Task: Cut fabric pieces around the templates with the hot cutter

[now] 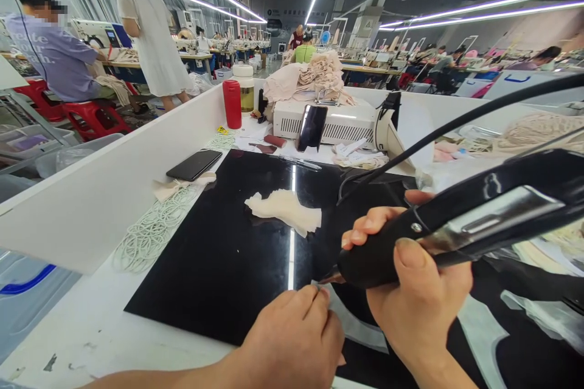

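Observation:
My right hand (pixel 417 292) is wrapped round a black corded hand tool (pixel 479 219) with a metal strip along its body; its tip points down at the glossy black work mat (pixel 219 255). My left hand (pixel 296 334) is closed, its fingertips pinching the edge of a thin translucent strip (pixel 360 328) that lies on the mat right under the tool's tip. A small pile of cream fabric pieces (pixel 285 208) rests in the middle of the mat, beyond both hands.
A heap of white elastic loops (pixel 150 231) and a black phone (pixel 194 164) lie left of the mat. A red bottle (pixel 232 103), a white machine (pixel 333 121) topped with fabric and a white partition wall (pixel 91 194) stand behind. Other people work at tables farther off.

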{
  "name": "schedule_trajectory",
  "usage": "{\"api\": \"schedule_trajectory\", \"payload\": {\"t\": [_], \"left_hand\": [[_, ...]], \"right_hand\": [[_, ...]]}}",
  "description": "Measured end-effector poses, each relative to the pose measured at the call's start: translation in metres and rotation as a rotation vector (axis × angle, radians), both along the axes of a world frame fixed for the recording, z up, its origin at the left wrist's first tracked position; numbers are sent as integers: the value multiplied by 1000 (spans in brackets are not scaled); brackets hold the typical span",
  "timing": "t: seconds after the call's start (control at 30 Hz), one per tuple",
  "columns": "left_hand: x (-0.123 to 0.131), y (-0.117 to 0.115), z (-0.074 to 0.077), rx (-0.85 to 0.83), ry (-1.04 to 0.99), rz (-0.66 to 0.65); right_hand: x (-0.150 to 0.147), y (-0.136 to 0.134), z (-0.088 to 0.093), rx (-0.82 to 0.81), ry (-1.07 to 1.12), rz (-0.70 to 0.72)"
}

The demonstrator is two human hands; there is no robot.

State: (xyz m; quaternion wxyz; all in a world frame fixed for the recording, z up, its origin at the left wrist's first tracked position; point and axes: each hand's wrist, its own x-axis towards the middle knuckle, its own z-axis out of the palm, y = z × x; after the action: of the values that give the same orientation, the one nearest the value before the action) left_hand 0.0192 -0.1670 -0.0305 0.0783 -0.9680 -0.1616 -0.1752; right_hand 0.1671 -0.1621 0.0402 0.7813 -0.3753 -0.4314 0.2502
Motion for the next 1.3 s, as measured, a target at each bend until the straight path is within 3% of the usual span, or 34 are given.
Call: {"api": "schedule_trajectory", "payload": {"t": [0.3,0.47,0.73,0.93,1.1,1.3], "left_hand": [[1,0,-2,-12,-42,7],[0,-1,0,-9,-25,8],[-2,-5,-5,-13,-107,41],[-4,-4,-1,5,-98,22],[-8,-2,5,-19,-61,5],[-10,-1,8,-11,-54,-8]], "right_hand": [[-5,5,-4,-7,25,48],[3,2,4,-5,32,19],[26,-27,9,-31,21,-52],[38,-49,9,-60,-7,-101],[38,-54,13,-45,3,-121],[35,-55,2,-44,-49,-64]]}}
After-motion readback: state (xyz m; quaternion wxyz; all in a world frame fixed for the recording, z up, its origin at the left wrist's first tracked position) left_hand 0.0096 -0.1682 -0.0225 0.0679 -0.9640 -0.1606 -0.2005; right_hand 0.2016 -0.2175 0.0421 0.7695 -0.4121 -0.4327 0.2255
